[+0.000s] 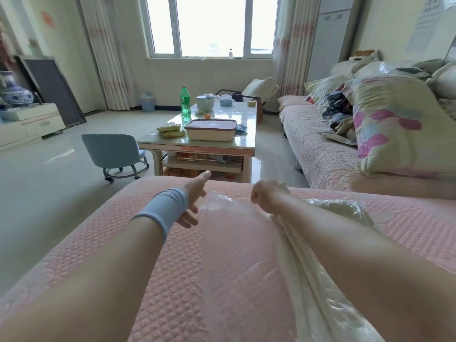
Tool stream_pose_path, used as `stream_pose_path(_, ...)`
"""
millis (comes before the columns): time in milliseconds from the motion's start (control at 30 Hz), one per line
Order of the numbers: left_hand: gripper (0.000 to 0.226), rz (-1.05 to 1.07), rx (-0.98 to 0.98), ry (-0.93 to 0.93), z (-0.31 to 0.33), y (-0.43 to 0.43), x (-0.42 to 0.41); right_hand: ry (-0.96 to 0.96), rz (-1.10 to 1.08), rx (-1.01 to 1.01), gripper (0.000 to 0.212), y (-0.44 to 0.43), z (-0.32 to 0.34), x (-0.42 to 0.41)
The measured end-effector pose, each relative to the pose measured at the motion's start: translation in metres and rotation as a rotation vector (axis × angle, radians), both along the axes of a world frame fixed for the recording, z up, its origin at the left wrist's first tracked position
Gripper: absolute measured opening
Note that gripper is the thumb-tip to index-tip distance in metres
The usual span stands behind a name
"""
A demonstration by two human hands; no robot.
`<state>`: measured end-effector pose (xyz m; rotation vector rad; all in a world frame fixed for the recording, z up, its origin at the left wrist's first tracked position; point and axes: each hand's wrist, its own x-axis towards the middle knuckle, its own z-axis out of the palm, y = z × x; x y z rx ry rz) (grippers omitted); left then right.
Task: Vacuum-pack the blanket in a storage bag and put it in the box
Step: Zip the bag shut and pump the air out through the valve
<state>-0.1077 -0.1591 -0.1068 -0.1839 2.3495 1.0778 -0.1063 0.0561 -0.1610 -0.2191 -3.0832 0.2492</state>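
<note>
Head view: A person's left hand [193, 201], a blue wristband [165, 213] on its wrist, is reaching out over a pink sofa [172, 280]. Its fingers [187, 219] are lying straight and spread, holding nothing, just beside the left edge of a clear bag [229, 223]. Whether they are touching the plastic cannot be told.

The right hand [267, 197] is curling into a fist, gripping a bunched part of the bag. A cream blanket [296, 257] is lying inside the plastic, running from under the fist along the right forearm to the bottom edge. More of it is heaping up on the far side of that arm. The flat part of the bag is lying on the sofa between the two arms.

Beyond the sofa a desk [197, 145] is standing on the pale floor. A white box [211, 130] with a brown lid on it is sitting near the desk's front edge, well apart from the blanket. Yellow packets [170, 130] are lying just left of the box. A green bottle [185, 102] and a white pot [204, 102] are standing upright behind it.

A small blue chair [111, 149] is standing on the floor left of the desk. To the right, a floral quilt [389, 124] is piling up on the sofa's far section. Daylight is coming through the window [212, 23] at the back.
</note>
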Motion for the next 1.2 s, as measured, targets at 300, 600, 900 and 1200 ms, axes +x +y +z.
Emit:
stream_pose_path(300,0.062,0.129,0.467,0.186,-0.003,0.043,-0.007,0.325,-0.175,-0.343,0.019,0.034,-0.008,0.007)
stream_pose_path(600,0.043,0.073,0.007,0.735,-0.047,0.041,-0.007,0.389,-0.153,0.032,0.028,0.021,-0.016,0.015)
stream_pose_path(900,0.059,0.048,-0.287,0.583,-0.072,0.010,-0.019,-0.204,0.181,0.303,0.067,-0.017,-0.048,0.030)
stream_pose_path(1200,0.079,-0.490,-0.362,0.479,-0.120,0.058,0.020,-0.218,0.082,0.631,0.071,-0.036,-0.044,0.050)
